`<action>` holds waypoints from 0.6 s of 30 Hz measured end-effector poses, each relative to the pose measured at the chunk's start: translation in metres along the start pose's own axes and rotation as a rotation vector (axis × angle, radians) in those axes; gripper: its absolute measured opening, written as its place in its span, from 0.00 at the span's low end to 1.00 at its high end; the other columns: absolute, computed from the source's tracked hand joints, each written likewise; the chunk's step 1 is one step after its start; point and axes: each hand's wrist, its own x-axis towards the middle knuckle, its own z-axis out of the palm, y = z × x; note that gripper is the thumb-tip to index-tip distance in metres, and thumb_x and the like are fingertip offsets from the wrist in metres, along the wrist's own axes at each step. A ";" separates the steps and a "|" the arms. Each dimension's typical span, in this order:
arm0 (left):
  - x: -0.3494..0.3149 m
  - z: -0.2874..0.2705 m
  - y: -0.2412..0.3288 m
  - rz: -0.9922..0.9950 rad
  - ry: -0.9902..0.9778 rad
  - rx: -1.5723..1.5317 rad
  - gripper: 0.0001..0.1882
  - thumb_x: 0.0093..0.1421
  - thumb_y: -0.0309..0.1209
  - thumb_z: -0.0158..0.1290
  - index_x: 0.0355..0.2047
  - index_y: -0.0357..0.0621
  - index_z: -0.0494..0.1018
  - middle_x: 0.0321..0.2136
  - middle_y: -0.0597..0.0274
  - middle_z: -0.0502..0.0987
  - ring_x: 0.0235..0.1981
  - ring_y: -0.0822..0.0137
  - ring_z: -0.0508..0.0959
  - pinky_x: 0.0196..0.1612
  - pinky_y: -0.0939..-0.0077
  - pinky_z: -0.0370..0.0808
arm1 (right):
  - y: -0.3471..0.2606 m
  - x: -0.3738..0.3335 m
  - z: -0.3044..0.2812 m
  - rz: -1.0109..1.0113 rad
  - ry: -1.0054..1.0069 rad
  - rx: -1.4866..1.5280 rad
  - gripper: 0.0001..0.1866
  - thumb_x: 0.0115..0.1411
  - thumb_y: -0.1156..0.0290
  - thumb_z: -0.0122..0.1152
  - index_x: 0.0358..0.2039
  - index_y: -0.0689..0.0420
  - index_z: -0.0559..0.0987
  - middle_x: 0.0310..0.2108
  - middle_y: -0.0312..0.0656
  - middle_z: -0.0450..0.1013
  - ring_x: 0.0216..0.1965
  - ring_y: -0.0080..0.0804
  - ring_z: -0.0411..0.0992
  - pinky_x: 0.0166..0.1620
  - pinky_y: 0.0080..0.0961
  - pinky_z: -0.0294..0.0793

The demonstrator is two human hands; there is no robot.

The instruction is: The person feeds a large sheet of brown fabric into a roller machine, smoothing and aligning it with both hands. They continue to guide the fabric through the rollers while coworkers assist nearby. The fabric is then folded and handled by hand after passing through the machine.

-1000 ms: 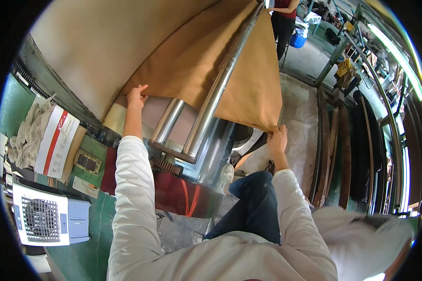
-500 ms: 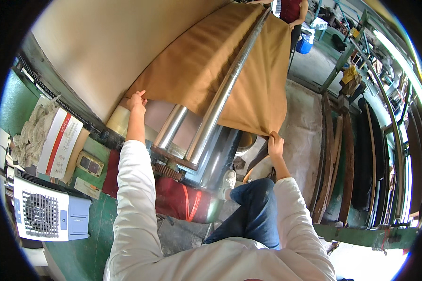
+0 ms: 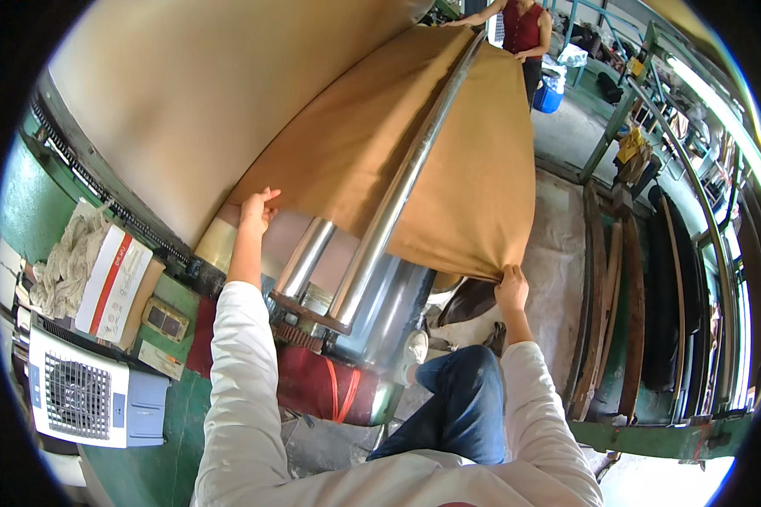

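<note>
The person's white sleeves (image 3: pixel 243 380) are reaching forward on either side of a machine, whose near end is showing a dark red covering (image 3: pixel 303 373) tied with a red band (image 3: pixel 347 397) and, just beyond it, a toothed gear (image 3: pixel 298 336).

The right hand (image 3: pixel 511 289) is closing its fingers on the near right corner of a tan sheet (image 3: pixel 473 144), gathering it into a pinch, so folds are fanning out from the fingertips. The sheet is extending away from this hand, forward and to the left, with the corner hanging to the right of the long metal roller's (image 3: pixel 406 182) near end.

The left hand (image 3: pixel 258 211) is hovering at or resting by the sheet's near left corner, beside a large pale drum (image 3: pixel 186 93). Its fingers are partly curling, with some pointing right; whether they are gripping the edge cannot be told.

Between the hands, the near edge is covering the farther part of a short metal roller (image 3: pixel 307 256). The sheet is showing on both sides of the long roller. At that roller's far end, a co-worker in a dark red top (image 3: pixel 522 29) is standing with one hand at the sheet's far right corner.
</note>
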 end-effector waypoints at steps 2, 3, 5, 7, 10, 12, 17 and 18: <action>-0.003 0.000 0.002 0.009 0.053 -0.005 0.20 0.58 0.21 0.45 0.51 0.29 0.61 0.60 0.67 0.53 0.27 0.70 0.72 0.23 0.77 0.73 | 0.015 -0.009 0.008 0.124 -0.060 -0.030 0.12 0.37 0.80 0.60 0.26 0.59 0.71 0.28 0.48 0.68 0.33 0.48 0.69 0.35 0.39 0.71; -0.007 0.004 0.002 0.044 0.152 -0.005 0.20 0.55 0.21 0.48 0.49 0.30 0.64 0.56 0.64 0.62 0.22 0.72 0.70 0.22 0.77 0.72 | 0.019 -0.016 0.010 0.128 -0.142 0.012 0.11 0.37 0.79 0.60 0.25 0.59 0.71 0.28 0.49 0.69 0.33 0.48 0.69 0.36 0.39 0.71; -0.004 0.008 0.003 0.067 0.215 0.012 0.20 0.53 0.21 0.51 0.48 0.31 0.66 0.48 0.61 0.68 0.20 0.72 0.68 0.21 0.78 0.71 | 0.033 -0.032 0.025 0.010 -0.219 -0.046 0.12 0.36 0.79 0.58 0.25 0.58 0.71 0.29 0.49 0.69 0.33 0.48 0.69 0.36 0.38 0.70; 0.005 0.014 0.000 0.147 0.250 -0.022 0.16 0.47 0.21 0.56 0.39 0.33 0.72 0.31 0.59 0.73 0.16 0.73 0.65 0.20 0.79 0.69 | 0.037 -0.046 0.035 0.041 -0.261 -0.070 0.14 0.35 0.79 0.59 0.26 0.58 0.71 0.30 0.48 0.69 0.34 0.48 0.70 0.37 0.38 0.71; 0.011 0.003 0.000 0.168 0.340 -0.107 0.11 0.45 0.20 0.57 0.31 0.35 0.73 0.28 0.59 0.72 0.18 0.70 0.67 0.20 0.78 0.70 | 0.005 -0.055 0.002 -0.020 -0.267 0.030 0.14 0.35 0.80 0.58 0.27 0.59 0.71 0.30 0.48 0.69 0.34 0.49 0.70 0.38 0.38 0.72; 0.010 0.006 0.003 0.211 0.336 -0.121 0.09 0.44 0.19 0.58 0.28 0.35 0.72 0.28 0.58 0.73 0.21 0.65 0.71 0.20 0.76 0.71 | -0.006 -0.052 -0.023 -0.028 -0.221 0.025 0.13 0.36 0.80 0.57 0.27 0.60 0.70 0.29 0.49 0.69 0.33 0.50 0.69 0.36 0.40 0.71; 0.020 0.003 -0.002 0.288 0.250 -0.109 0.08 0.49 0.20 0.53 0.31 0.32 0.70 0.28 0.57 0.73 0.21 0.64 0.73 0.19 0.76 0.71 | -0.021 -0.037 -0.073 -0.081 -0.096 0.029 0.12 0.36 0.81 0.55 0.26 0.62 0.70 0.28 0.50 0.68 0.32 0.52 0.68 0.35 0.41 0.69; 0.020 0.002 -0.005 0.307 0.218 -0.103 0.07 0.50 0.20 0.52 0.31 0.31 0.70 0.28 0.56 0.74 0.21 0.64 0.72 0.18 0.76 0.70 | -0.022 -0.036 -0.077 -0.100 -0.074 0.035 0.12 0.36 0.81 0.55 0.26 0.62 0.70 0.28 0.50 0.68 0.31 0.52 0.68 0.35 0.40 0.69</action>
